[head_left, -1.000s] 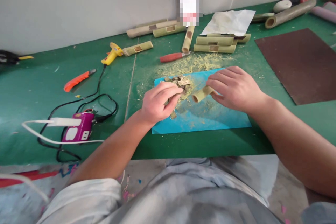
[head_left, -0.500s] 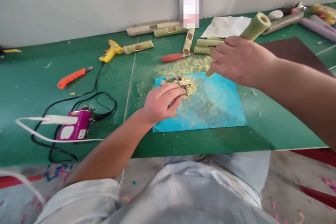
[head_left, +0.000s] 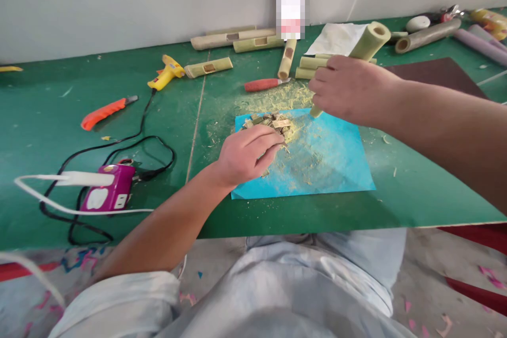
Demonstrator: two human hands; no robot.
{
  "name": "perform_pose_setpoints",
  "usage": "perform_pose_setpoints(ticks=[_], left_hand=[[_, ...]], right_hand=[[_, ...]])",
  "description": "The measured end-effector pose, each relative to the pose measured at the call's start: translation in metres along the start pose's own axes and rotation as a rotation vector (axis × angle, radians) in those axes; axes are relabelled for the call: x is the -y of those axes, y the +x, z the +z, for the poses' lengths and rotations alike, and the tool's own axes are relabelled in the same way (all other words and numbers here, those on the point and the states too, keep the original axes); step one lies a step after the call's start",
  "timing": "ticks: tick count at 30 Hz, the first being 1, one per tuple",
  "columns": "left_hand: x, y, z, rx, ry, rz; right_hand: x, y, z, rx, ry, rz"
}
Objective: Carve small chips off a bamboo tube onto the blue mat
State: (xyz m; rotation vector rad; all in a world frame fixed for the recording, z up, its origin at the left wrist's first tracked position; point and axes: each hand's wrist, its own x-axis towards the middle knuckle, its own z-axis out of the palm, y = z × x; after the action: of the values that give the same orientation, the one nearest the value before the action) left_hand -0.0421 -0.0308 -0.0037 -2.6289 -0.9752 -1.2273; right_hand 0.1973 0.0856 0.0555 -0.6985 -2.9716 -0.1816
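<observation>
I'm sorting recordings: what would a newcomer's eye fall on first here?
Probably the bright blue sheet, mid-picture on the green table, with the left hand at its pile of chips. The right hand grips a bamboo tube near the sheet's far edge; a yellow glue gun and orange knife lie further left.

Tilted bamboo tube in the right hand, loose bamboo chips on blue paper.
The tube is pale green, thick-walled and hollow, its round open end raised toward the upper right; the hand hides its middle, and its lower end pokes out by the far edge of the blue paper. The bamboo chips, brown and tan, lie heaped on the paper's far left part.
</observation>
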Motion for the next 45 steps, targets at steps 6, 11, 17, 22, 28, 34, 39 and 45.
perform_pose_setpoints(ticks=[6, 11, 17, 22, 28, 34, 39, 45], left_hand=[[-0.001, 0.000, 0.000, -0.001, -0.002, 0.000], [-0.003, 0.001, -0.001, 0.013, 0.024, -0.002], [-0.003, 0.001, -0.001, 0.016, 0.024, -0.016], [-0.002, -0.001, -0.001, 0.026, 0.003, -0.045], [-0.002, -0.001, 0.000, 0.013, 0.017, -0.042], [-0.002, -0.001, -0.001, 0.027, 0.014, -0.050], [-0.001, -0.001, 0.000, 0.020, 0.014, -0.052], [0.001, -0.001, 0.001, -0.008, 0.018, -0.020]], right_hand=[[0.000, 0.003, 0.004, -0.062, -0.008, -0.013], [0.007, -0.001, -0.003, 0.035, -0.168, -0.109], [-0.001, -0.012, 0.002, 0.019, -0.134, -0.088], [0.002, -0.018, -0.002, 0.027, -0.051, -0.041], [0.009, -0.026, -0.008, -0.010, 0.014, 0.021], [0.003, -0.038, 0.001, -0.047, -0.128, 0.060], [0.004, -0.049, -0.006, -0.002, -0.330, 0.046], [0.028, -0.059, -0.010, -0.124, -0.254, 0.139]])
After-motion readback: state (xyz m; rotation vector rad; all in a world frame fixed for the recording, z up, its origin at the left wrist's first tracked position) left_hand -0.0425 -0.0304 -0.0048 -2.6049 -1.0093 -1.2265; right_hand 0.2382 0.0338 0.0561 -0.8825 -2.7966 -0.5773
